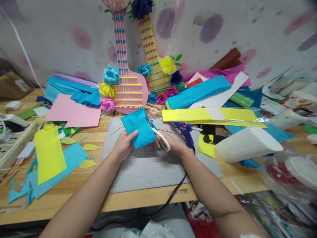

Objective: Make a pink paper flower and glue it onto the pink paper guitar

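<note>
Head view: scissors (159, 134) diagonal, blade-end away-left.

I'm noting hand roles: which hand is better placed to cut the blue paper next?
Probably the right hand: it holds the white-handled scissors at the right side of the blue paper, while the left hand grips the paper's left side.

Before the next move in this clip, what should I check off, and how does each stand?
1. Left hand gripping the blue paper: ok, thumb on top.
2. Right hand holding the scissors: ok.
3. Scissors at the paper: ok, along its right side.
4. Left fingers beneath the paper clear of the blades: cannot tell, hidden.
5. Glue gun well away from the right hand: not ok, close beyond it.
6. Glue gun cool: cannot tell.
</note>
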Available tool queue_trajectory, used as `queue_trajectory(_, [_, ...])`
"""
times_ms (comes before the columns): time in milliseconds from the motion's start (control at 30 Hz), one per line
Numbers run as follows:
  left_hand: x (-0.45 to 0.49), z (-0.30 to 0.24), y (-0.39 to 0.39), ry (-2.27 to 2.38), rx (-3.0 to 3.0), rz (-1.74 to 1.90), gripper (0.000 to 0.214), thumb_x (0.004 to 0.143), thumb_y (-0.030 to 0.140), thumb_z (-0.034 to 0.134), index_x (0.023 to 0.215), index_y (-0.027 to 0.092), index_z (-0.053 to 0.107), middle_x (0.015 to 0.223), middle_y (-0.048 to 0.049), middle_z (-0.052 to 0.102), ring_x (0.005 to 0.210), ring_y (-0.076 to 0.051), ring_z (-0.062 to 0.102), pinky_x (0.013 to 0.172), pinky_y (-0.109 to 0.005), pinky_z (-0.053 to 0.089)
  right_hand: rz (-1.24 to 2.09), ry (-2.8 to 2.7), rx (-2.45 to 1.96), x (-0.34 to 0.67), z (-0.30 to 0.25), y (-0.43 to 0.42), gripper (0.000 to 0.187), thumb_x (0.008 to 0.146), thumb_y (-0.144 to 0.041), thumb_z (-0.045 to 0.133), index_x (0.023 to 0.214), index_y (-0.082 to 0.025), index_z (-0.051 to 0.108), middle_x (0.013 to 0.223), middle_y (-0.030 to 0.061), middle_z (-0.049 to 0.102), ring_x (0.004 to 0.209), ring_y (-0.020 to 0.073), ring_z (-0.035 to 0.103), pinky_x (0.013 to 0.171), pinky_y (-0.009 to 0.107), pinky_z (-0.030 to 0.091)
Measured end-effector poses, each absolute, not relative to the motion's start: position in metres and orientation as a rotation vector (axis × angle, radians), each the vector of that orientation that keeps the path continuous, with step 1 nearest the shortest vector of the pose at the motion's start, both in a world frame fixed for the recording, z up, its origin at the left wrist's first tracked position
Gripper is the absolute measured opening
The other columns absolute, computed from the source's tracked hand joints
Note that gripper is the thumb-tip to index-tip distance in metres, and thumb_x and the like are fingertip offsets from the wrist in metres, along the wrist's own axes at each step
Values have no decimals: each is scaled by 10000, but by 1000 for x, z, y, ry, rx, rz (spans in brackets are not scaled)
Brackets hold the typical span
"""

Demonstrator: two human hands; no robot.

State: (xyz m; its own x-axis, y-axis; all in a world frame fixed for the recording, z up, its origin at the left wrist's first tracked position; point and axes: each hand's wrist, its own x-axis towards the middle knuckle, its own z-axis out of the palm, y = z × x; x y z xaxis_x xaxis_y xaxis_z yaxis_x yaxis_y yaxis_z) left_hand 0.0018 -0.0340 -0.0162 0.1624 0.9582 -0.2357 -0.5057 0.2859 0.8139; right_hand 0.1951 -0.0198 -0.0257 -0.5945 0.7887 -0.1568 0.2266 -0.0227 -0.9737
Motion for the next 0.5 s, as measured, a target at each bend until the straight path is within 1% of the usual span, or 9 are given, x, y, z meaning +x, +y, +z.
queue_trajectory(133, [3, -17, -34, 856, 651, 1153, 416, 637, 236, 725, 1020, 115, 617, 972, -120, 706, 980, -285, 634, 888, -436, 495, 1613, -1766, -1123, 192, -29, -21, 548, 668, -727, 480, 652, -179, 483, 603, 11, 529, 541, 122, 487, 509, 254, 386])
queue_trajectory(267, [2, -17, -34, 859, 640, 1142, 409, 652, 230, 711, 1034, 122, 610, 985, -119, 703, 986, -285, 631, 883, -436, 498, 1607, -1692, -1172, 190, -30, -24, 484, 707, -674, 492, 640, -195, 475, 553, 0, 516, 499, 121, 472, 480, 254, 377])
queue_trajectory(500, [3, -15, -34, 891, 631, 1126, 377, 688, 206, 674, 1045, 105, 606, 1000, -127, 697, 951, -275, 645, 870, -425, 508, 1634, -1614, -1215, 187, -28, -26, 419, 696, -603, 562, 647, -198, 467, 528, -21, 506, 458, 104, 453, 436, 233, 355])
